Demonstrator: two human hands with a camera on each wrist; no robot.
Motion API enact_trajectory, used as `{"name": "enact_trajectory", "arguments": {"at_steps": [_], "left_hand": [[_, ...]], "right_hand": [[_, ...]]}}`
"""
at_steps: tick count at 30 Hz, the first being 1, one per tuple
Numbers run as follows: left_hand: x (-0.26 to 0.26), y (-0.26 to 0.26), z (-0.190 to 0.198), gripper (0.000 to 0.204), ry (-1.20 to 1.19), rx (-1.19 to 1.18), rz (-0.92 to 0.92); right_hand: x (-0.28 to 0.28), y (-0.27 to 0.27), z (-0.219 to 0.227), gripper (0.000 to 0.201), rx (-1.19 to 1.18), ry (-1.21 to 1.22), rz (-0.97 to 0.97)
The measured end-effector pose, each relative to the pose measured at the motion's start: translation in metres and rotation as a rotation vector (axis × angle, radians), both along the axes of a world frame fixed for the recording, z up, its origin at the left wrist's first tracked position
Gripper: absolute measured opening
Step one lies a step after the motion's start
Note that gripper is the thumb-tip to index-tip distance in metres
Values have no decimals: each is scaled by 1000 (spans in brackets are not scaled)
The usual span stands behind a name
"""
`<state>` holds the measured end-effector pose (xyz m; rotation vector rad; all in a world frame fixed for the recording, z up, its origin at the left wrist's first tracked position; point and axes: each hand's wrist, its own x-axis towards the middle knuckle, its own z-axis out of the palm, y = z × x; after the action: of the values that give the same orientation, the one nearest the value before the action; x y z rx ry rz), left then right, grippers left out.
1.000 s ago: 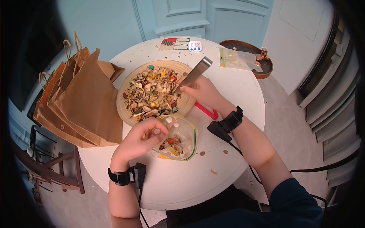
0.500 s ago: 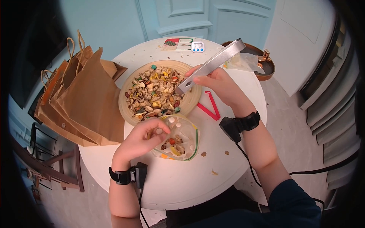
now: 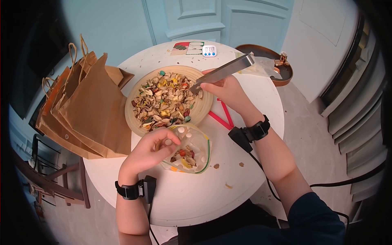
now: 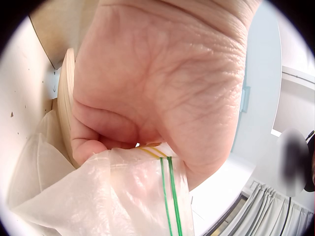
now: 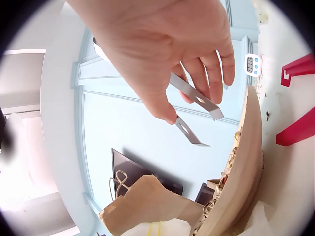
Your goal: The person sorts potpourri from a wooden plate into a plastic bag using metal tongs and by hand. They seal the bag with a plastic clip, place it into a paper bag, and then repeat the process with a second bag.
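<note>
My left hand [image 3: 150, 150] pinches the rim of a clear zip bag [image 3: 200, 143] with a green and yellow seal; its palm [image 4: 157, 83] fills the left wrist view. Inside the bag lie a few dried petals [image 3: 188, 159] and several white round pieces. In my right hand [image 3: 232, 92] are metal tongs [image 3: 228, 70], held between thumb and fingers. Their tips stand apart over the right side of a round wooden plate [image 3: 130, 112] heaped with potpourri [image 3: 165, 98]. In the right wrist view the tongs [image 5: 199, 100] show nothing between their tips.
Brown paper bags [image 3: 87, 108] stand at the table's left. A red bag clip [image 3: 220, 120] lies right of the plate. Farther back are a white timer [image 3: 209, 51], a printed card [image 3: 188, 48], another zip bag [image 3: 261, 67] and a dark round tray [image 3: 290, 71]. Petal bits dot the white table [image 3: 245, 188].
My right hand has drawn the tongs up and right out of the potpourri, then brought them slightly back left over the plate. The left hand stays at the bag's rim.
</note>
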<state>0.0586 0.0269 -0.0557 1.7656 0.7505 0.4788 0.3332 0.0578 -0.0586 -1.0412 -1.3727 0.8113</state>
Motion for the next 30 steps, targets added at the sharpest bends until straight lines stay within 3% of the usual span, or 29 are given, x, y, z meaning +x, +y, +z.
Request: {"name": "enact_trajectory", "arguments": {"at_steps": [4,9,19,21,25,30], "left_hand": [[0,0,-1,19,-5,28,0],[0,-1,1,18,-2,22,4],[0,-1,1,18,-17,17,2],[0,-1,1,17,-3,39,0],[0,0,0,17,5,39,0],[1,-1,1,17,-29,-6,3]], "right_hand": [[3,4,-5,44,-12,-120,-72],[5,13,-21,43,20,-283,-17],[-4,13,-23,32,-21,-324,96],[-3,16,-27,29,48,-447,61],[-4,15,-26,26,72,-441,68],[-3,-2,2,27,12,-169,85]]}}
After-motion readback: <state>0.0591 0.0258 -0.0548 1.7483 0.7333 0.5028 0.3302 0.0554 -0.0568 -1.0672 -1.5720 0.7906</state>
